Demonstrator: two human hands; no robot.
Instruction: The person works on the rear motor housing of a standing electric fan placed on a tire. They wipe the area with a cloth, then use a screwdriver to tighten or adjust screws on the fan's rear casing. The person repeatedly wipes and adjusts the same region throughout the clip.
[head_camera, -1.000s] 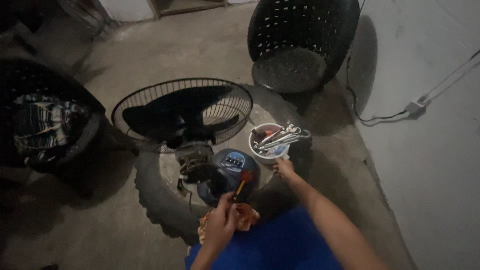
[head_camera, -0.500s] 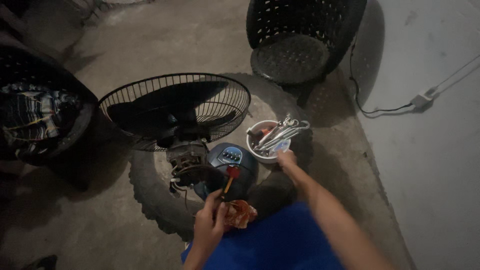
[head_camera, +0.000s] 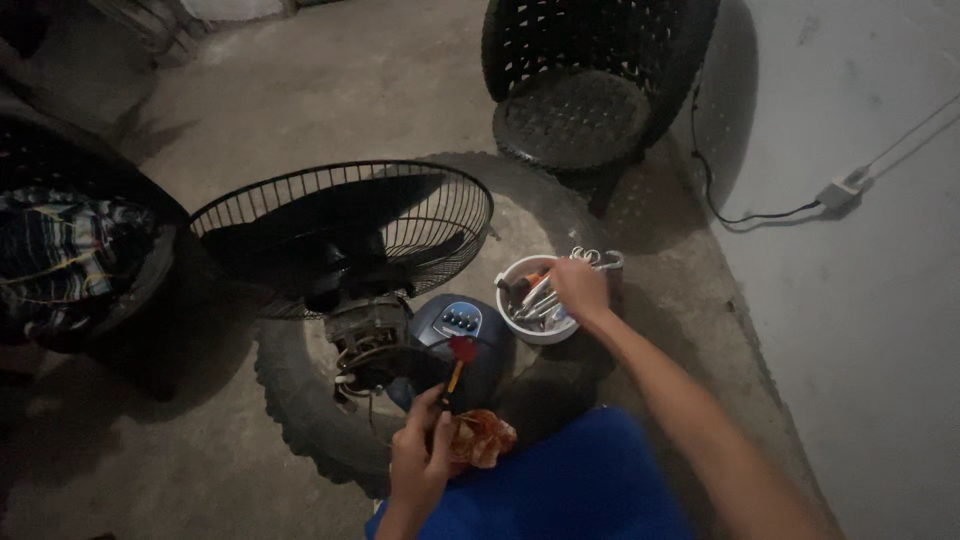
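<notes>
At left-centre the fan motor (head_camera: 368, 335) lies on the tyre (head_camera: 300, 400). Our left hand (head_camera: 420, 460) grips a red-tipped screwdriver (head_camera: 457, 365); our right hand (head_camera: 580, 290) reaches into the white tool bowl (head_camera: 520, 325), grasp unclear. We should pick slowly, keeping the bowl steady.

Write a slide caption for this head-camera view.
Left hand holds a red-tipped tool by a stripped fan; right hand reaches into a white bowl.

Tyre (head_camera: 300, 400): on floor, bearing fan and bowl.
Fan guard (head_camera: 345, 230): left of tool bowl (head_camera: 520, 325).
Motor (head_camera: 365, 335): before guard.
Chair (head_camera: 590, 90): behind bowl.
</notes>
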